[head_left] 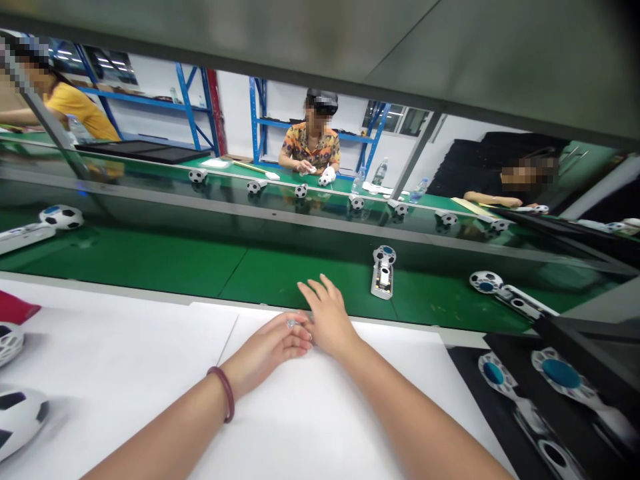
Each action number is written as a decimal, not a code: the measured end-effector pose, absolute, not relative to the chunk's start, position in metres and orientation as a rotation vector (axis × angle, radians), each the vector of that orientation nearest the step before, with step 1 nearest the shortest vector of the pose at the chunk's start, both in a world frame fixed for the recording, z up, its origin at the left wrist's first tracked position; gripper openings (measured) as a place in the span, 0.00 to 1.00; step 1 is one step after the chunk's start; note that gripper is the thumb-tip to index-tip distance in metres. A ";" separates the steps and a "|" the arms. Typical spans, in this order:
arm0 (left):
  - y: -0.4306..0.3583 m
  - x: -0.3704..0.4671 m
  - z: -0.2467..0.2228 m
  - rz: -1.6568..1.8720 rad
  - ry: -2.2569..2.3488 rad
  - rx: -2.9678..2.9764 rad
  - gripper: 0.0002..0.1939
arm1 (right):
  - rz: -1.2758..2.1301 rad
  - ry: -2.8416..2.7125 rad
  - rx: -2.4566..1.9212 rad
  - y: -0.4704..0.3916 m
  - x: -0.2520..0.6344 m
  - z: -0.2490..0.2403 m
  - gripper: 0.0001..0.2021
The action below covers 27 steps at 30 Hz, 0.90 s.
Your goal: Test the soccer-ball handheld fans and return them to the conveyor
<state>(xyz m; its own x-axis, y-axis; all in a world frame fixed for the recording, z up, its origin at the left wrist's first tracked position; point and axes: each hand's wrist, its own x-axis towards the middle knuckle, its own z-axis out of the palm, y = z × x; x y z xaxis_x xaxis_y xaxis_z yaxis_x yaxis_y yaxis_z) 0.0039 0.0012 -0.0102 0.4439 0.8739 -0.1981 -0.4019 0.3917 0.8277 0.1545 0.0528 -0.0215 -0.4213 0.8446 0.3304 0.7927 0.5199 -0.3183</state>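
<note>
My left hand is over the white work surface, its fingers bent inward and their tips meeting the base of my right hand. Whether anything small sits between the two hands is hidden. A ring and a dark red bracelet are on the left finger and wrist. My right hand reaches to the edge of the green conveyor belt, fingers stretched and spread, holding nothing visible. Closest to it on the belt lies a soccer-ball-headed device with an open white handle showing its inside.
More such devices lie on the belt at left and right. Several rest on a black tray at my right. Ball-patterned parts are at my left. An overhead shelf hangs low. Co-workers sit across the belt.
</note>
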 end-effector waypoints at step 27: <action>0.007 -0.001 -0.021 1.035 0.784 0.866 0.08 | 1.021 -1.965 -0.962 0.039 0.149 -0.011 0.10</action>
